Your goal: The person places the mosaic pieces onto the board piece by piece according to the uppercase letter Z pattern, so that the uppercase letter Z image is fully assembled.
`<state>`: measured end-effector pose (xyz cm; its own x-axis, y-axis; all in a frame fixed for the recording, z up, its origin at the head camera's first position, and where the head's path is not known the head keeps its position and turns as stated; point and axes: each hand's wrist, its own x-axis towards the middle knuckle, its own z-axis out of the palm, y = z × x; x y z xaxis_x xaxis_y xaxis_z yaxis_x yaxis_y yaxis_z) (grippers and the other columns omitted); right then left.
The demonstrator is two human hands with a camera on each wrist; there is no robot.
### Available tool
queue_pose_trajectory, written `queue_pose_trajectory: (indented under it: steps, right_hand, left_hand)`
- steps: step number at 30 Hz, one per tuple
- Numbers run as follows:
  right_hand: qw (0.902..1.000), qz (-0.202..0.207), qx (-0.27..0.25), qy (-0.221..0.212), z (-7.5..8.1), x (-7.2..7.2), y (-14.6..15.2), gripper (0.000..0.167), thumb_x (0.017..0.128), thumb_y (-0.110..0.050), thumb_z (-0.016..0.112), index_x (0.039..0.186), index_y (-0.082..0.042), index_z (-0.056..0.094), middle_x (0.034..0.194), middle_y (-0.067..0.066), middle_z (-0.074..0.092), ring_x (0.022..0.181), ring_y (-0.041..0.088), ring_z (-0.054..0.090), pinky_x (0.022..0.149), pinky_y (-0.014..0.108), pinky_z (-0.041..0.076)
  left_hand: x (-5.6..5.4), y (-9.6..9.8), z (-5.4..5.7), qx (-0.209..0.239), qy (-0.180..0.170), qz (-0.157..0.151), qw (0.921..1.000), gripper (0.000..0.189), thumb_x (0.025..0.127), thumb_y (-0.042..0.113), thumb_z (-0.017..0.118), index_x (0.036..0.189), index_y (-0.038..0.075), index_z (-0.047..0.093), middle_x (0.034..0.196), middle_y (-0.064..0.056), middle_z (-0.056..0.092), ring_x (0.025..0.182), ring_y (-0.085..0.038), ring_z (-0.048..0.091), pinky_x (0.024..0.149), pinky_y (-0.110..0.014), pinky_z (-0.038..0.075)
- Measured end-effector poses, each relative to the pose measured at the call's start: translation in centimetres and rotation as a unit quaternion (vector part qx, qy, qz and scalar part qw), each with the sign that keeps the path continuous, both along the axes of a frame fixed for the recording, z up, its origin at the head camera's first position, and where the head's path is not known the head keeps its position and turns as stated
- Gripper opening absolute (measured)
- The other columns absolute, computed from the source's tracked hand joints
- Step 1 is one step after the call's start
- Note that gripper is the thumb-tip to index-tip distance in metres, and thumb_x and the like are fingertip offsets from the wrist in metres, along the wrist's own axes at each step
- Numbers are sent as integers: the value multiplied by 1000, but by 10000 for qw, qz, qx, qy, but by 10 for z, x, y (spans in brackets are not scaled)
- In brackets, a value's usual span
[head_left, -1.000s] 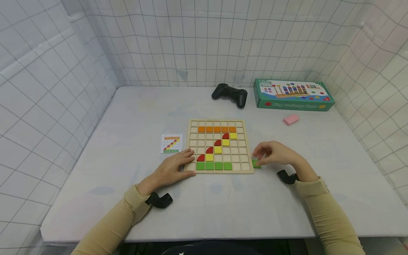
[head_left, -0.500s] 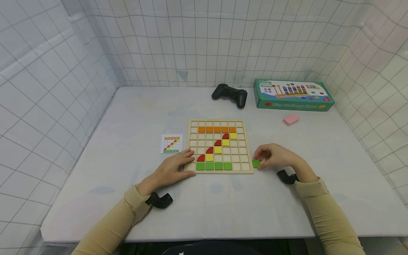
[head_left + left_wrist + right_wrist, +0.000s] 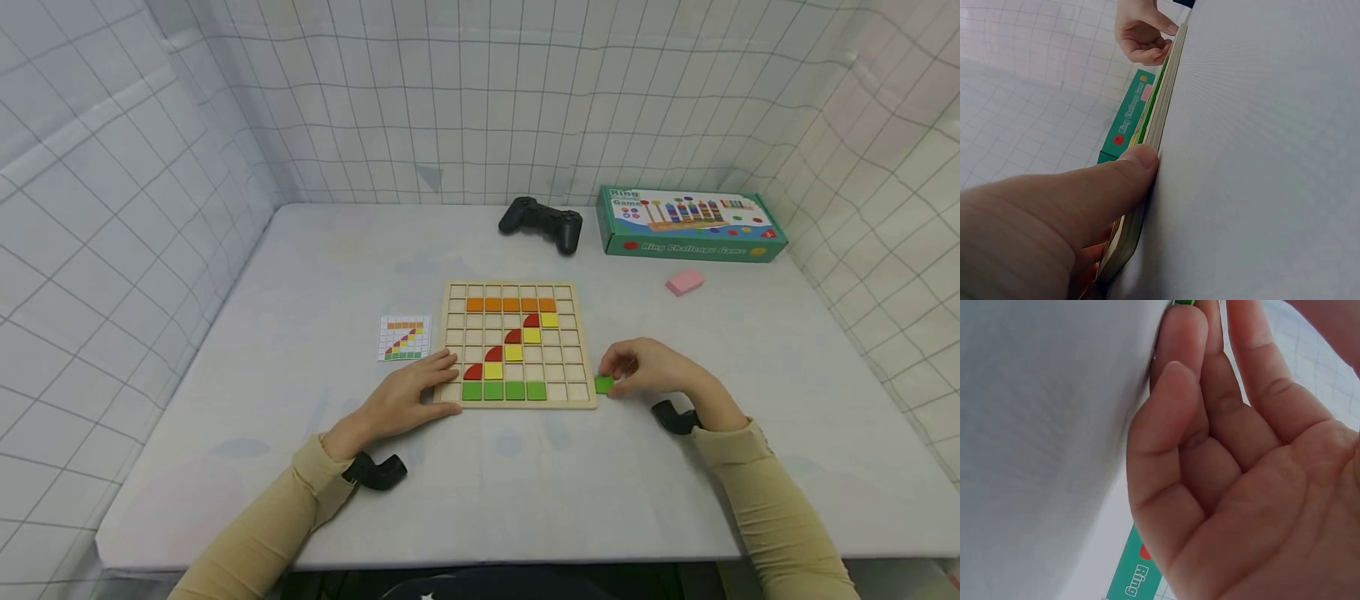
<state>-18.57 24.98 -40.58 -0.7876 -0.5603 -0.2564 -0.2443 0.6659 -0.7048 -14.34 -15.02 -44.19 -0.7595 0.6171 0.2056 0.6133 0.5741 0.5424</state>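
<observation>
A wooden grid board (image 3: 553, 372) lies flat, holding orange tiles (image 3: 511, 305) in an upper row, red quarter-round and yellow tiles (image 3: 513, 352) on a diagonal, and several green tiles (image 3: 492, 391) along the bottom row. My left hand (image 3: 405, 396) rests at the board's lower left corner with fingers extended; in the left wrist view its thumb (image 3: 1138, 159) touches the front edge. At the board's lower right side, my right hand (image 3: 654, 368) pinches a loose green square tile (image 3: 603, 384) with curled fingers. Only a sliver of that tile (image 3: 1185, 302) shows in the right wrist view.
A small pattern card (image 3: 403, 338) with the same coloured figure lies left of the board. Behind are a black game controller (image 3: 542, 223), a green Ring Challenge Game box (image 3: 692, 225) and a pink block (image 3: 685, 282). Gridded white cloth (image 3: 480, 100) hangs around the table.
My right hand has shifted slightly down and right, with its fingertips now at the green tile's right side and more of the tile visible. The left hand and the board have stayed in place.
</observation>
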Motion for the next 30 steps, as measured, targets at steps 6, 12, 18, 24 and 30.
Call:
queue_pose_trajectory:
  steps: [6,12,18,24,30]
  right_hand:
    - [9999,40,72,-128,-1,0,0,22,74,-7,77,91,-6,64,75,1,56,72,18,50,60,26,45]
    - [9995,196,-24,-230,-5,-1,3,22,74,-6,77,87,-7,60,75,2,53,70,18,49,59,25,44]
    - [9989,374,-133,-247,-2,-3,6,19,76,-10,77,84,-7,60,74,2,54,69,18,49,59,24,43]
    - [9976,512,-288,-367,2,-7,11,18,78,-13,77,85,-7,61,75,1,56,68,16,49,58,23,43]
    - [9957,621,-571,-380,4,-11,12,16,80,-14,75,85,-7,62,75,1,58,67,14,50,57,22,44]
  left_hand:
    - [0,0,0,-3,42,-25,10000,61,84,37,70,129,-1,56,142,-15,43,136,-27,32,111,-43,28]
    - [0,0,-1,-31,14,10,10000,61,84,37,70,130,-1,55,142,-14,43,136,-26,32,110,-44,29]
    - [0,-1,-1,-15,-43,19,10000,62,84,38,70,130,-1,55,143,-13,42,136,-25,31,111,-43,29]
    - [0,0,-1,23,-65,20,10000,62,85,38,70,131,0,54,143,-13,42,137,-25,30,112,-42,28]
    - [-1,0,-1,-18,-48,29,10000,62,84,38,70,130,0,55,143,-13,42,137,-25,31,111,-43,28]
